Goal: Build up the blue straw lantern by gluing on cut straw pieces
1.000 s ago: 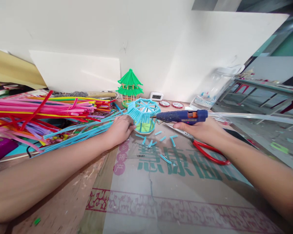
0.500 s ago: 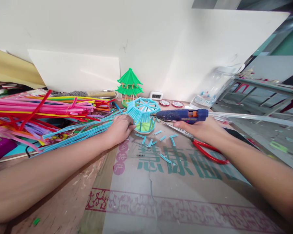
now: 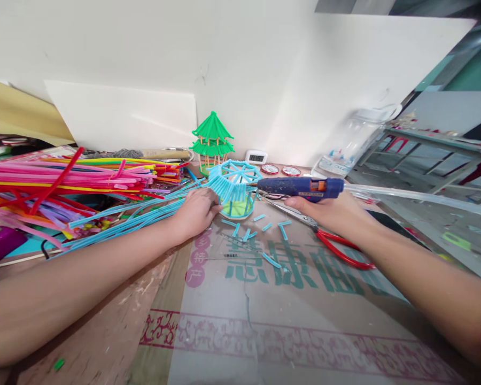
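In the middle of the table stands a small pavilion model [image 3: 237, 187] with a blue pipe-cleaner roof, blue posts and a green round base. My left hand [image 3: 198, 208] is closed at its left side, fingers curled against the roof edge; the fingertips are partly hidden. My right hand [image 3: 324, 211] grips a dark blue hot glue gun [image 3: 292, 188], its nozzle at the right edge of the blue roof. From the gun's back a long clear glue stick [image 3: 417, 195] sticks out. Red-handled scissors [image 3: 340, 251] lie below my right hand, their blades pointing towards the model.
Cut blue pieces [image 3: 271, 261] are strewn in front of the model. Bundles of coloured pipe cleaners [image 3: 84, 179] fill the left side. Behind stand a green-roofed pavilion [image 3: 212, 133], a small digital clock [image 3: 256, 156], two round red-rimmed tins [image 3: 270, 169] and a clear bottle [image 3: 353, 139].
The glue gun and my right hand have shifted very slightly, the gun's rear end a little to the right. My left hand and the model look the same.
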`<state>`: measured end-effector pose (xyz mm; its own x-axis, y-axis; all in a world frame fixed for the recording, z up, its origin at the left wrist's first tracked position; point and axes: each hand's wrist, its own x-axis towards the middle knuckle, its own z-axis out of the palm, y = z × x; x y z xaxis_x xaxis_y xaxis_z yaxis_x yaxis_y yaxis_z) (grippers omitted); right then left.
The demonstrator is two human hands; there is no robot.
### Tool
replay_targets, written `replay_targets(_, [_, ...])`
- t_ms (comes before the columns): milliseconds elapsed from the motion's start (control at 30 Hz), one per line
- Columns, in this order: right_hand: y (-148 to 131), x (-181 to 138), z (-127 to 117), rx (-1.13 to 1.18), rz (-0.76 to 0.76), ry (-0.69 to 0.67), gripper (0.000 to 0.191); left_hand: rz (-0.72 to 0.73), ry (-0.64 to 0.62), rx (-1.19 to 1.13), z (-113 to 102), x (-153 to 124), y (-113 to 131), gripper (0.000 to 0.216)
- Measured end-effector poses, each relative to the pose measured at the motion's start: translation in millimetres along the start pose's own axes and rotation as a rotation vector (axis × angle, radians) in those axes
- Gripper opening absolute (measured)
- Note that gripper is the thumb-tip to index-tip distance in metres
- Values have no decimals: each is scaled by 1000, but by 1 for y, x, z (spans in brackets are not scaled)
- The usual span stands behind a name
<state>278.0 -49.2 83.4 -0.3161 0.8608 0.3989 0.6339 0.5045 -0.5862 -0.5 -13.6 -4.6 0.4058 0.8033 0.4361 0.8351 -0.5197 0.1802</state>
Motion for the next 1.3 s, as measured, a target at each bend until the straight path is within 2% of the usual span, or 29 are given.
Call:
replay_targets(200, [-6, -1, -1, -56, 41, 58, 21, 5, 0, 2, 1, 0, -1, 19])
replay_targets(567, [-4, 2, -2, -60, -24, 16, 22, -3, 6, -4, 1, 0, 0, 20])
replay_targets(700, [-3, 2, -2, -77, 8, 31, 24, -3, 6, -5, 1, 0, 0, 20])
replay_targets(933, [0, 1, -4, -73, 3, -50, 27, -1, 2, 4, 0, 0, 0, 19])
replay_targets(1167, [-3, 1, -3, -93, 2, -31, 26, 8, 11, 8, 2, -1, -2, 21])
replay_targets(1300, [-1, 1, -3, -62, 56, -29, 26, 0, 11, 2, 2, -1, -2, 20])
